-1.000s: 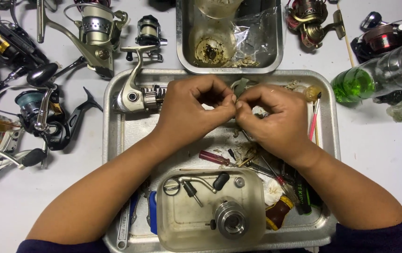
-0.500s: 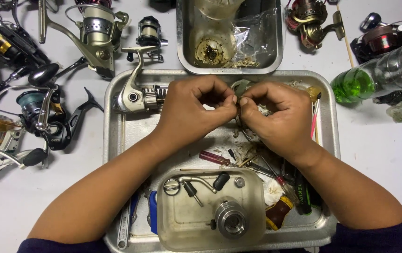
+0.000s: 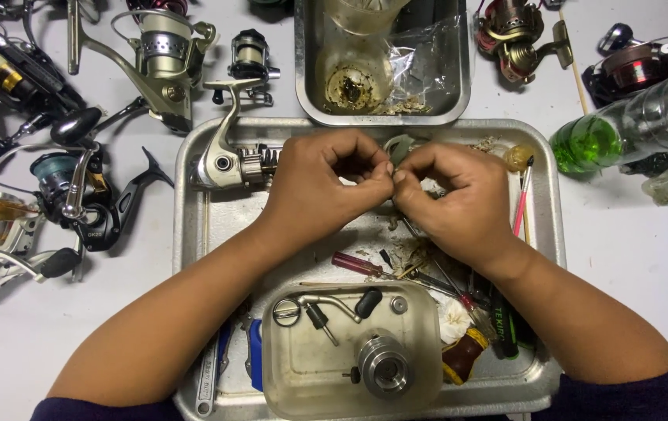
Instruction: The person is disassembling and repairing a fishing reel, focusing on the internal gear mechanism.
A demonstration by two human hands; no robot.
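Hands are meeting over the middle of the metal tray [image 3: 194,234], and they are barely shifting from a second ago. The left hand [image 3: 326,187] is keeping its fingertips pinched together at the centre, and the right hand [image 3: 459,203] is pressing its own fingertips right up against them. Both grips are closing on something tiny between them, and it is too small and too hidden to tell what it is. Compared with the earlier frames, the two hands are sitting in the same spot above the tray; only the fingers are working slightly, the left knuckles curling a touch more.

Just beside the left hand, the silver reel body [image 3: 229,160] is lying on the tray, touching or nearly touching the knuckles, unmoved. Under the right wrist a red-handled screwdriver [image 3: 357,265] and a scatter of slim tools are lying where they were. The pink brush [image 3: 523,199] is resting along the tray's right side, near the right hand.

Nearer the person, the clear plastic tub [image 3: 295,366] is holding a bent crank handle [image 3: 326,304] and a round spool part [image 3: 385,366], all unchanged. Beyond the tray, a smaller steel pan [image 3: 307,78] is holding a crumpled plastic bag. On the white worktop [image 3: 116,304], fishing reels are lying to the left, well apart from the hands, and a green-tinted bottle [image 3: 630,125] is lying to the right.
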